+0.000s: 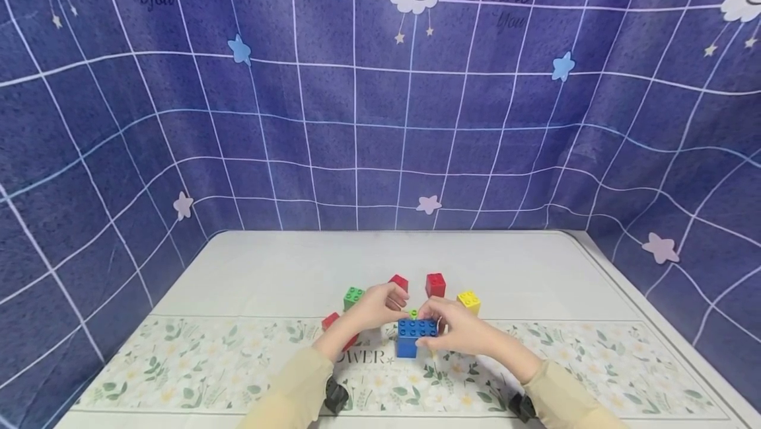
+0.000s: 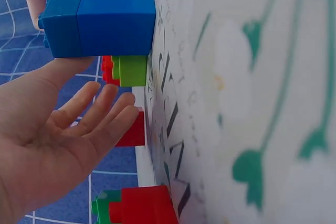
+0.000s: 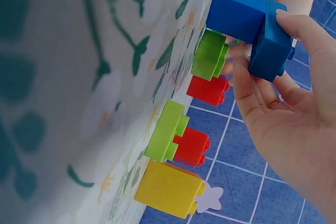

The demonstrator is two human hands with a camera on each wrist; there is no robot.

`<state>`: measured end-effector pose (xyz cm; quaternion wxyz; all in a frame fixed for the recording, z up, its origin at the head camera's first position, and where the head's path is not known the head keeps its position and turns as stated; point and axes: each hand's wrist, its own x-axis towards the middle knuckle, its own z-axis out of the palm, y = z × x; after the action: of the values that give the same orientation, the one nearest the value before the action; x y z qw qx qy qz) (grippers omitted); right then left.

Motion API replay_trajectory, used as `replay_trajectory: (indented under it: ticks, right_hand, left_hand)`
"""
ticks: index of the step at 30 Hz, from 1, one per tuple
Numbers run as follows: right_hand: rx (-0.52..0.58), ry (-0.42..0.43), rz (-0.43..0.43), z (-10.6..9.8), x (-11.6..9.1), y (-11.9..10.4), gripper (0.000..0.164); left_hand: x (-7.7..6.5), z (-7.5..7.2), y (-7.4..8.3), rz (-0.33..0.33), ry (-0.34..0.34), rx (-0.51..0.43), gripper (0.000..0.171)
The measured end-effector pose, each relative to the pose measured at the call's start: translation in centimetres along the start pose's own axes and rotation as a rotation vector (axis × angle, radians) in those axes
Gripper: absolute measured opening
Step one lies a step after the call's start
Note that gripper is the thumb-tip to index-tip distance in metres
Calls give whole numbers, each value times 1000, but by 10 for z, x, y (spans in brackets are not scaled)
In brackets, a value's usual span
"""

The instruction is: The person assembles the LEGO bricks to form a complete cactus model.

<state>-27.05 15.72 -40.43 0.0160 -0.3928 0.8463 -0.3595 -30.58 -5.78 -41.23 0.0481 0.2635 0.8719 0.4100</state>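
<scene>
"Where's your upper blue brick [image 1: 417, 328]?"

"Head frame's lower centre, long axis left-right, overhanging the lower blue brick [image 1: 407, 348] rightward. Your right hand [image 1: 456, 328] pinches that end; your left hand [image 1: 377, 307], fingers extended, is just beside the other."

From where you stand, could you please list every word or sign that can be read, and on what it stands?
"Sunshine": on the curtain, twice, at left and centre.
"You": on the curtain, below each "Sunshine".
"OWER": on the table cover, its start hidden, with a starlike mark after it.
Line beneath "OWER": too small to read.
Rightmost cloud: lettering cut off by the picture's edge, unreadable.
Toy bricks: no lettering visible.
</scene>
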Motion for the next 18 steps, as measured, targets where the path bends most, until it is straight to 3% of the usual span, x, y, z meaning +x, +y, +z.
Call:
replay_trajectory:
  ticks: [6,18]
  right_hand:
    - [7,-2,22,0,1,1,29]
    - [14,4,22,0,0,0,29]
  left_hand:
    - [3,3,-5,-42,-36,12,29]
    - [3,4,-4,-24,-49,43,26]
